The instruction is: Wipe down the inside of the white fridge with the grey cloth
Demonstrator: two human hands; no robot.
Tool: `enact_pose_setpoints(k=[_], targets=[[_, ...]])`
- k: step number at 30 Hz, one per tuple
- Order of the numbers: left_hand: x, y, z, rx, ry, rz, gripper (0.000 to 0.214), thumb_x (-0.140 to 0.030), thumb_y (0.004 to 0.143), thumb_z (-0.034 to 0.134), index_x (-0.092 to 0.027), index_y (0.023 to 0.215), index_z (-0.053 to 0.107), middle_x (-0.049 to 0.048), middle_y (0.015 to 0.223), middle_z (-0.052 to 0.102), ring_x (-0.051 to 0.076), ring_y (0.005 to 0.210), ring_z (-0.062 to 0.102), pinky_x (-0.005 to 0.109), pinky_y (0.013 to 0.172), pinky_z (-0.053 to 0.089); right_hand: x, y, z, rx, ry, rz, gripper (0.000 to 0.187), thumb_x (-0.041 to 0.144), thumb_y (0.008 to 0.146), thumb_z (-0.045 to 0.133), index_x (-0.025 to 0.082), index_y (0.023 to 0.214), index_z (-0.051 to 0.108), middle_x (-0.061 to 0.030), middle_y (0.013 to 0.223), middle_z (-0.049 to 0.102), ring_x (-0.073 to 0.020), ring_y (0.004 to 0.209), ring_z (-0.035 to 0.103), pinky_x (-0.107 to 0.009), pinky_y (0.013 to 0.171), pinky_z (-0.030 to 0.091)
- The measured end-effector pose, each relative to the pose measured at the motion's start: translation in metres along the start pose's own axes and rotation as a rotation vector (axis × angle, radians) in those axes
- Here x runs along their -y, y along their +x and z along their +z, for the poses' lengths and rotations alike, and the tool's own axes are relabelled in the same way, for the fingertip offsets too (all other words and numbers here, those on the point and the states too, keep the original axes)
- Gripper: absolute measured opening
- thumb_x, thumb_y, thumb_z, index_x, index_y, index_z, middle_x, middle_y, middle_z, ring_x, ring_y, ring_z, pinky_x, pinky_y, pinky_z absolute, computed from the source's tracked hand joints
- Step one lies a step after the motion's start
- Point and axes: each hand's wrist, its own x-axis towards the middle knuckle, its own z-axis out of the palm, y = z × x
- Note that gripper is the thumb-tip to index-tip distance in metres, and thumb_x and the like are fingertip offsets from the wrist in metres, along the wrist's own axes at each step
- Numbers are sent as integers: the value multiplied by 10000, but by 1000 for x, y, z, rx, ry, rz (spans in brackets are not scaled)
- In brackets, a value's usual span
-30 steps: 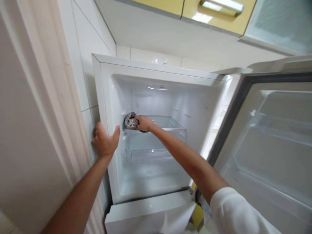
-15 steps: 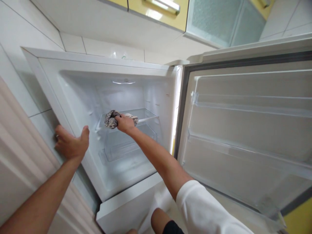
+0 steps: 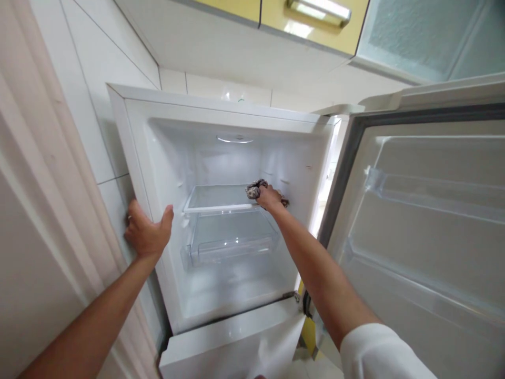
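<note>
My right hand [image 3: 270, 197] reaches into an open white refrigerator [image 3: 226, 109] and is closed around a crumpled dark-and-white patterned cloth [image 3: 255, 189]. Hand and cloth are at the right end of the upper glass shelf [image 3: 219, 196], near the inner right wall. Part of the cloth is hidden behind my fingers. My left hand [image 3: 149, 231] grips the refrigerator's left front edge, thumb on the front and fingers around the outer side. Below the upper shelf sits a clear plastic drawer [image 3: 236, 250] under another glass panel.
The refrigerator door [image 3: 418, 210] stands wide open on the right, with clear door racks [image 3: 437, 197]. Closed below is a white lower door [image 3: 232, 342]. Yellow cabinets [image 3: 311, 26] hang overhead. A pale ridged door frame [image 3: 47, 158] runs along the left.
My right hand has moved the cloth from the shelf's left part to its right end. My left hand stays on the refrigerator's edge. The camera view has turned left.
</note>
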Motion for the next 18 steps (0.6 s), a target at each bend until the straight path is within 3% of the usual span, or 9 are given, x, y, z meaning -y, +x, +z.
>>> enact_pose_setpoints(k=[9,18], targets=[[3,-6,6,-89,-49,-71,890,-591,775,665,-118,1483,404,252,1324,650,484,1220,633,671,1013,493,-8,62,22,37,-79,20,448,351,936,587,228,1366,608,-184,1368,569,-330,1204,641,-433,968,531],[8,-10,7,-170,-103,-2,877,-645,790,640,-92,1448,466,276,1296,667,477,1170,670,637,967,542,0,128,55,38,-66,-60,481,374,957,555,223,1411,595,-199,1411,563,-312,1194,642,-415,988,503]])
